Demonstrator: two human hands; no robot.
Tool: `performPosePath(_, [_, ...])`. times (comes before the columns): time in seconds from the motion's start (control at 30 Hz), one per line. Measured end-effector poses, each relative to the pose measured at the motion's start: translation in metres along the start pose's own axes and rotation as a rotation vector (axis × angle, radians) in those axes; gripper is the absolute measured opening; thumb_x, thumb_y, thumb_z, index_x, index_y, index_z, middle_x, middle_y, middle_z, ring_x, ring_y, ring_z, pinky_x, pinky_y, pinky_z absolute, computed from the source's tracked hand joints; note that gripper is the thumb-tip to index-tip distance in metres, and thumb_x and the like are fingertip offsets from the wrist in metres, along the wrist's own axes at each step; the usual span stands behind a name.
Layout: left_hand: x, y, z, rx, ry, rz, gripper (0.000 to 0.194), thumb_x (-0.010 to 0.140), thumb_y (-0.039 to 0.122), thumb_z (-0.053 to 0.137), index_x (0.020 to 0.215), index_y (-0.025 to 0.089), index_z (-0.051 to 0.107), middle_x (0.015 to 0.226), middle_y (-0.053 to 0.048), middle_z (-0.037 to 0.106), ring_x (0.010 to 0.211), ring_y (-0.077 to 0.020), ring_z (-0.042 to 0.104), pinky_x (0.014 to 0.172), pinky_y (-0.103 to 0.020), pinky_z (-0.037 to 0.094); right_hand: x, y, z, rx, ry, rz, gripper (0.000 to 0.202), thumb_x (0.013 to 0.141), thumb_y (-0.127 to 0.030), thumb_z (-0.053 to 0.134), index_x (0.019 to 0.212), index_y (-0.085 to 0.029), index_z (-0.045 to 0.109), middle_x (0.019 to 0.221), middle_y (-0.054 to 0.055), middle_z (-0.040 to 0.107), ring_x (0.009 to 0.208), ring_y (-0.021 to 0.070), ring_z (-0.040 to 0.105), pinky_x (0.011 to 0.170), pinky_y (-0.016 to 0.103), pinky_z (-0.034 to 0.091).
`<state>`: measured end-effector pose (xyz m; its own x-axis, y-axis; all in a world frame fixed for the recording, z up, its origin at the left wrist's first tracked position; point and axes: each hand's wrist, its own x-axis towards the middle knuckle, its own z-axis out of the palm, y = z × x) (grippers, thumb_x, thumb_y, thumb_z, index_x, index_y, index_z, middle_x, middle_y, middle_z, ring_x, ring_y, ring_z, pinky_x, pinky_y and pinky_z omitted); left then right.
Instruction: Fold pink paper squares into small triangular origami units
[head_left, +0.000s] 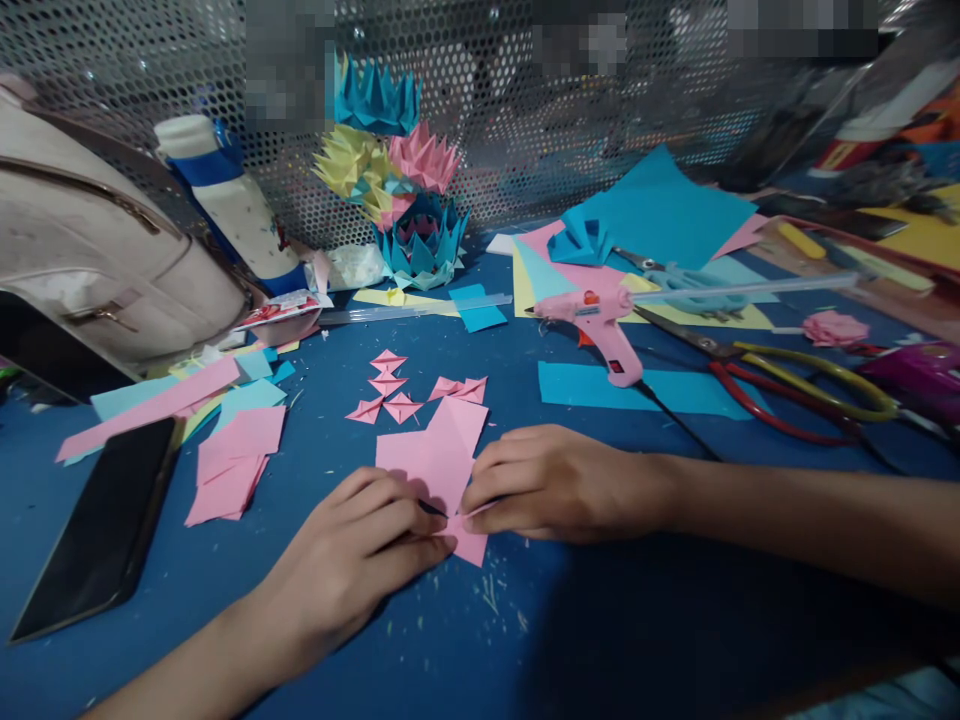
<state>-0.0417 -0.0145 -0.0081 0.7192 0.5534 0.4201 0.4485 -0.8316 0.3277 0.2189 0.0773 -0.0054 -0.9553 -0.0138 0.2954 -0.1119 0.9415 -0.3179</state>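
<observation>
A small pink paper piece point(471, 545) lies on the blue table, with its lower corner showing between my hands. My left hand point(375, 540) pinches its left side, thumb and fingertips together. From the right, my right hand point(551, 485) presses its fingertips on the same piece. Just beyond the fingers lie larger pink paper sheets point(427, 455), partly under the fingertips. Several small folded pink pieces point(387, 383) sit farther back, some in a small cluster and others beside the sheets.
A black phone point(101, 530) and pink paper squares point(229, 470) lie at left. A pink glue gun point(600, 320), its cord and large scissors point(795, 390) lie at right. Behind stand a bottle point(236, 205), a bag point(97, 220) and paper flowers point(424, 240).
</observation>
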Motion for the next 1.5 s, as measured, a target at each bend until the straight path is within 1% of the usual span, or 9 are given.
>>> performPosePath(0.27, [0.003,0.002,-0.001,0.060,0.017,0.013,0.024,0.105,0.013,0.045,0.112,0.015,0.068,0.101,-0.004,0.073,0.098,-0.0181,0.062,0.089,-0.034,0.042,0.000,0.001,0.001,-0.036,0.002,-0.018,0.044,0.109,-0.033,0.024,0.118,-0.017,0.064,0.122,0.006,0.069,0.109,0.0178,0.057,0.084,0.033,0.042])
performPosePath(0.47, [0.008,0.007,-0.007,0.221,-0.021,0.151,0.039,0.109,0.014,0.031,0.114,0.014,0.070,0.113,-0.004,0.073,0.108,-0.0187,0.061,0.099,-0.035,0.040,0.002,-0.003,0.002,-0.117,0.007,-0.002,0.036,0.108,-0.029,0.031,0.112,-0.019,0.066,0.119,0.003,0.070,0.106,0.0156,0.059,0.084,0.030,0.044])
performPosePath(0.6, [0.008,0.010,-0.007,0.234,-0.031,0.167,0.036,0.108,0.013,0.035,0.113,0.014,0.071,0.106,-0.004,0.075,0.103,-0.0189,0.063,0.102,-0.036,0.040,0.003,-0.005,0.003,-0.108,0.000,0.049,0.029,0.107,-0.023,0.039,0.110,-0.020,0.068,0.116,0.002,0.071,0.104,0.0127,0.062,0.083,0.026,0.045])
performPosePath(0.77, [0.007,0.008,-0.006,0.210,-0.028,0.162,0.034,0.107,0.012,0.037,0.112,0.012,0.070,0.102,-0.005,0.075,0.099,-0.0178,0.065,0.101,-0.035,0.042,0.005,-0.010,0.004,0.011,0.040,0.170,0.026,0.105,-0.028,0.046,0.111,-0.017,0.068,0.108,0.004,0.072,0.097,0.0121,0.064,0.082,0.025,0.047])
performPosePath(0.9, [0.004,0.003,-0.004,0.130,0.017,0.127,0.030,0.106,0.013,0.041,0.115,0.014,0.069,0.103,-0.004,0.075,0.105,-0.0187,0.063,0.101,-0.037,0.041,0.005,-0.013,0.003,0.013,0.055,0.156,0.031,0.107,-0.027,0.040,0.110,-0.014,0.068,0.107,0.005,0.073,0.099,0.0130,0.064,0.081,0.025,0.047])
performPosePath(1.1, [0.000,-0.003,-0.003,-0.057,-0.029,0.009,0.029,0.106,0.016,0.043,0.119,0.022,0.068,0.105,-0.004,0.075,0.110,-0.0191,0.061,0.097,-0.039,0.043,0.003,-0.010,0.003,-0.090,0.029,0.040,0.031,0.107,-0.022,0.037,0.112,-0.013,0.067,0.114,0.005,0.072,0.103,0.0141,0.062,0.084,0.027,0.046])
performPosePath(1.3, [-0.001,-0.002,-0.004,-0.075,-0.042,-0.010,0.028,0.105,0.012,0.044,0.124,0.018,0.064,0.108,-0.006,0.072,0.111,-0.0196,0.061,0.099,-0.039,0.042,0.001,-0.007,0.004,-0.169,0.042,-0.016,0.035,0.108,-0.020,0.033,0.113,-0.015,0.068,0.115,0.006,0.072,0.103,0.0145,0.063,0.085,0.028,0.050])
performPosePath(1.4, [0.004,0.002,-0.002,-0.028,-0.014,-0.060,0.024,0.101,0.026,0.058,0.122,0.016,0.062,0.106,-0.008,0.070,0.103,-0.0215,0.062,0.090,-0.037,0.045,0.001,-0.006,0.005,-0.106,0.094,0.020,0.033,0.107,-0.022,0.036,0.111,-0.015,0.068,0.111,0.008,0.073,0.100,0.0151,0.064,0.085,0.028,0.050])
performPosePath(1.5, [0.013,0.009,0.003,-0.063,0.042,-0.215,0.030,0.094,0.039,0.067,0.111,0.015,0.062,0.099,-0.008,0.069,0.087,-0.0207,0.061,0.077,-0.034,0.045,0.003,-0.005,0.005,-0.001,0.165,0.049,0.028,0.104,-0.022,0.042,0.110,-0.014,0.068,0.106,0.010,0.073,0.095,0.0163,0.065,0.083,0.029,0.051])
